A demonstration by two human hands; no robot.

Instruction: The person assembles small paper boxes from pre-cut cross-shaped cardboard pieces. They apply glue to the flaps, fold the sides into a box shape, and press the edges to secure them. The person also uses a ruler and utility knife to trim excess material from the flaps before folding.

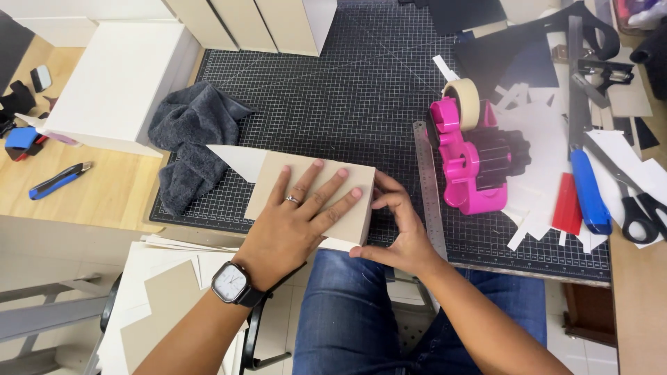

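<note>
A beige cardboard box [274, 173] lies at the near edge of a black gridded cutting mat [347, 90]. My left hand [295, 222], with a ring and a wristwatch, presses flat on top of the box, fingers spread. My right hand [399, 226] cups the box's right end, its fingers curled against the side. A white paper flap [240, 158] sticks out from the box's left side.
A grey cloth [191, 139] lies left of the box. To the right are a steel ruler [429, 187], a pink tape dispenser [472, 156], white paper scraps, a blue-handled cutter [589, 191], scissors [636, 205] and a red piece [567, 205]. White boxes [118, 83] stand at far left.
</note>
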